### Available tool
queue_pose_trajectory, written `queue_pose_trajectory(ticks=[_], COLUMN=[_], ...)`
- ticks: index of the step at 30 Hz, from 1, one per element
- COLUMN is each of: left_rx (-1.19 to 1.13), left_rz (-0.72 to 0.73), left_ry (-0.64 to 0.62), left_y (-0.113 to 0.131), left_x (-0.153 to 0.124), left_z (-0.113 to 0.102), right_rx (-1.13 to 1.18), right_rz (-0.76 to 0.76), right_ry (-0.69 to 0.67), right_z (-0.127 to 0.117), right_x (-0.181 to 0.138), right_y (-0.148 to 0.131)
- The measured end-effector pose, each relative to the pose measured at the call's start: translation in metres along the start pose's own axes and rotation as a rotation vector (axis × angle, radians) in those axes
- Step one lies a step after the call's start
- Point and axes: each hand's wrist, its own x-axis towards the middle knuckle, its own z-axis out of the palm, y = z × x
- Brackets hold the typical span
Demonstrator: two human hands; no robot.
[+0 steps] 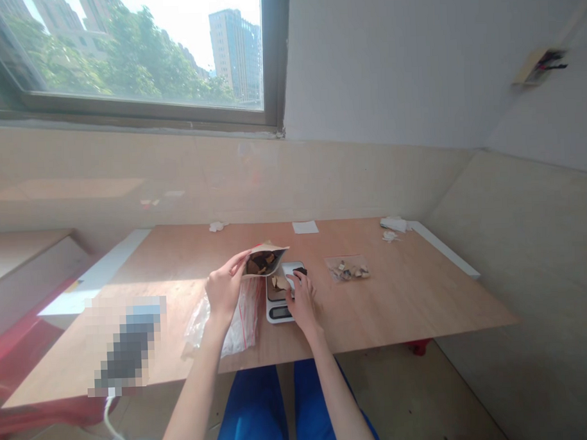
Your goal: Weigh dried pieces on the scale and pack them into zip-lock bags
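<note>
The left hand (223,290), its wrist raised above a crumpled clear zip bag (234,325) with red stripes, curls its fingers around the edge of an open kraft pouch (263,263) of dark chunks, which tilts just over a digital kitchen scale (280,304). The scale stands on a plywood table (412,306), with pale pieces (278,283) on its platform. The right hand (302,303), its arm reaching forward, presses its fingers together, pinching a dark chunk (300,271) at the scale's far corner, and further right lies a small clear bag of pieces (347,268).
</note>
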Motion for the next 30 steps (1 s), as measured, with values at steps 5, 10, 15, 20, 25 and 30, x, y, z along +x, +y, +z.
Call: queue_pose_trajectory(ticks=[5, 10, 15, 20, 25, 30], left_rx=[0.004, -0.047, -0.073, -0.086, -0.076, -0.082], left_rz=[-0.006, -0.015, -0.035, -0.039, -0.033, -0.004], left_ry=[-0.001, -0.019, -0.036, -0.044, -0.09, -0.1], left_y=[-0.001, -0.004, -0.006, -0.007, -0.007, -0.006], left_x=[-0.003, -0.009, -0.014, -0.016, -0.019, -0.023], left_z=[0.0, 0.003, 0.004, 0.003, 0.003, 0.006], right_rx=[0.131, 0.087, 0.053, 0.175, 0.373, 0.474], right_rz=[0.003, 0.103, 0.13, 0.093, 0.092, -0.214], right_ry=[0.125, 0.157, 0.043, 0.035, 0.309, -0.015], right_z=[-0.006, -0.009, 0.007, 0.005, -0.037, -0.073], right_x=[0.004, 0.017, 0.018, 0.014, 0.014, 0.017], right_y=[0.0, 0.01, 0.024, 0.01, -0.034, -0.074])
